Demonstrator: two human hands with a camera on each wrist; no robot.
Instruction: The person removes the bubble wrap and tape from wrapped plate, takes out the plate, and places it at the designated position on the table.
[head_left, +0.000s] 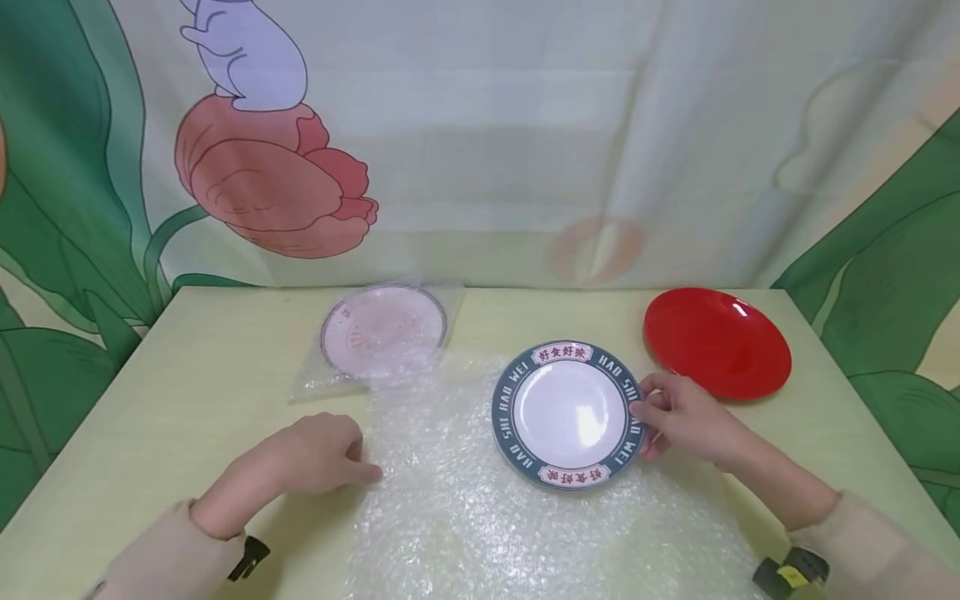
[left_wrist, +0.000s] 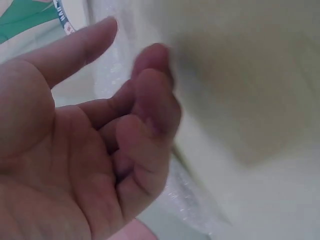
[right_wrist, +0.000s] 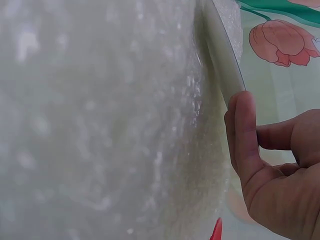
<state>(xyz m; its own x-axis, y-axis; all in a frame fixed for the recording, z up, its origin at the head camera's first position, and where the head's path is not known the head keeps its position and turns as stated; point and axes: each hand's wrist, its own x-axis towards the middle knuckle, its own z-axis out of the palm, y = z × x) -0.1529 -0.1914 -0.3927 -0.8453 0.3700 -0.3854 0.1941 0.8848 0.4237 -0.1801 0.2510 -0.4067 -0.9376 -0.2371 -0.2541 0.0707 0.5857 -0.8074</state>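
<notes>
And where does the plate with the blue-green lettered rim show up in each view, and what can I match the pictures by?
Head: the plate is right of centre, its edge in the right hand's grip.
Left wrist: only a sliver of the plate, top edge, left of centre.
Right wrist: the plate is nearly edge-on, top, right of centre.
Shared landmark: the bubble wrap.

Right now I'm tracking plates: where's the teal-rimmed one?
In the head view, the teal-rimmed plate is just right of centre, over the bubble wrap, its right edge held by the right hand.
</notes>
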